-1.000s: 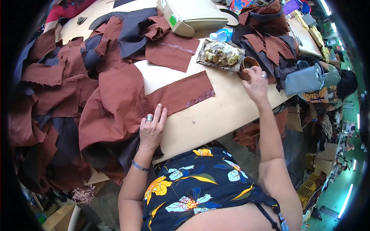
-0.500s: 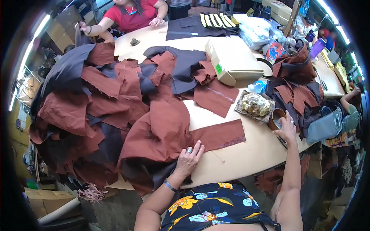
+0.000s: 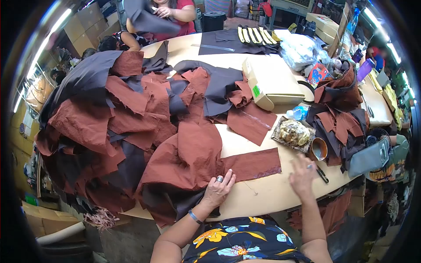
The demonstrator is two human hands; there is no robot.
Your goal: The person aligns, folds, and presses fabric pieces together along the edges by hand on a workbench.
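Note:
My left hand [image 3: 219, 189] lies on the near edge of a reddish-brown cloth strip [image 3: 252, 165], fingers spread a little. The strip lies flat, with a shiny smear at its right end. My right hand [image 3: 302, 176], blurred, hovers over the bare tabletop right of the strip, fingers apart and holding nothing. Beyond it stands a small round brown pot [image 3: 318, 149], beside a crusted yellowish lump [image 3: 294, 133] on a dark pad. A black-handled tool [image 3: 322, 175] lies near the pot. Large reddish-brown cloth [image 3: 184, 151] bunches against the strip's left end.
A heap of brown and dark cloth [image 3: 127, 114] covers the table's left. Behind are a cardboard box [image 3: 274, 83] and a water bottle [image 3: 297, 113]. More cloth [image 3: 340, 125] and a grey container [image 3: 369, 156] stand right. Across the table a person [image 3: 175, 17] handles dark cloth.
My right hand has left the pot and moved left towards the strip. The view has tilted up and shifted left. The person across now lifts dark cloth. My left hand stays on the strip.

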